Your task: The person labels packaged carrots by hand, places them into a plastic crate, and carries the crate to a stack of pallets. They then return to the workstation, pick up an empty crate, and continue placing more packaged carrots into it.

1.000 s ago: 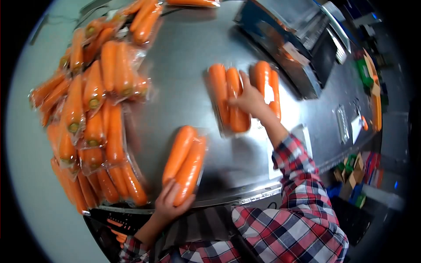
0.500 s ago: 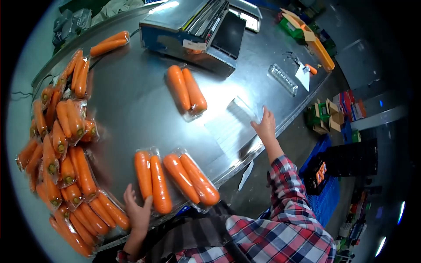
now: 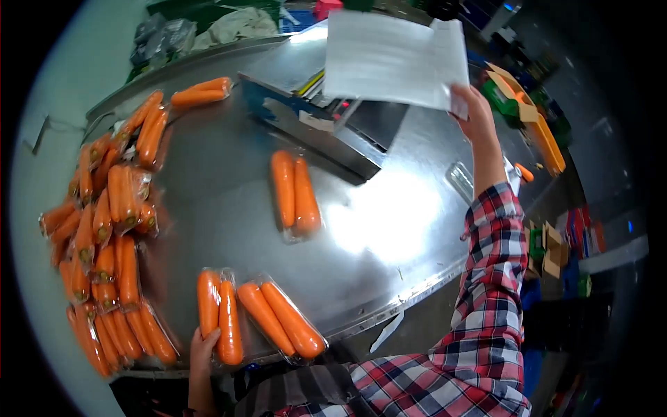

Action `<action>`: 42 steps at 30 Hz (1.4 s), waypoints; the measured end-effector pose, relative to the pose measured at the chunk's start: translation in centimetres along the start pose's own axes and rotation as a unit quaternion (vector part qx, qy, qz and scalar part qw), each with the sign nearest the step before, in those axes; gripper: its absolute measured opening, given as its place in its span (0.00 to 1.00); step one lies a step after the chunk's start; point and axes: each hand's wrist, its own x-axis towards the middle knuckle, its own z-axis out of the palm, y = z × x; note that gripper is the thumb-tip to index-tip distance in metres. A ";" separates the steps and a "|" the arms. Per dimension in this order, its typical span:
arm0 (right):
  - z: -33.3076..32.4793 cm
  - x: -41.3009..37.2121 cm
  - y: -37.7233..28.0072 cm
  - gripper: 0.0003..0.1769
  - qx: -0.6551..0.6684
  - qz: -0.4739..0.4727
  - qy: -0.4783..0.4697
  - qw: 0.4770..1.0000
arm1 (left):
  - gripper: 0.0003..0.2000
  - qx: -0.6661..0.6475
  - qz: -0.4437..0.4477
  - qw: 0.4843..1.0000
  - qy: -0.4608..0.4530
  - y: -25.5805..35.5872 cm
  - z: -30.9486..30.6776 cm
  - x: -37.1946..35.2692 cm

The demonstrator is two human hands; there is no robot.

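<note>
My right hand (image 3: pixel 474 115) is raised over the far part of the bench, its fingers closed on one corner of a whitish, see-through plastic sheet (image 3: pixel 392 59) that hangs spread out in front of the machine. At the near edge, my left hand (image 3: pixel 203 347) grips the lower end of a wrapped pair of carrots (image 3: pixel 228 316). Just right of that lies another wrapped pair of carrots (image 3: pixel 281 320). A third pair of carrots (image 3: pixel 295 191) rests farther up, in the middle of the metal bench.
Wrapped carrots (image 3: pixel 118 260) are heaped along the left side of the metal bench (image 3: pixel 208 208). A metal box-shaped machine (image 3: pixel 313 132) stands at the back, partly behind the sheet. To the right are a clear plastic tray (image 3: pixel 460 181), a loose carrot (image 3: pixel 524 172) and cardboard boxes (image 3: pixel 554 250).
My right hand has lifted the plastic sheet off the bench and carried it up toward the machine. My left hand has closed on the near carrot pair. The view has shifted.
</note>
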 end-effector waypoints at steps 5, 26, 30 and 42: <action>10.9 8.7 4.8 0.17 -0.107 -0.023 -0.031 0.993 | 0.19 -0.046 -0.028 0.998 0.021 -0.8 2.5 -1.4; 19.8 -16.2 24.4 0.34 -0.430 -0.070 -0.390 0.811 | 0.21 -0.098 -0.041 0.994 -0.021 -1.1 6.2 -1.4; 20.3 -18.9 20.1 0.34 -0.446 -0.029 -0.334 0.830 | 0.22 -0.145 -0.028 0.989 -0.013 -0.7 6.0 -2.0; 9.5 -29.2 20.3 0.36 0.103 0.468 -0.359 0.801 | 0.27 -0.405 -0.148 0.880 -0.199 -4.0 9.2 0.2</action>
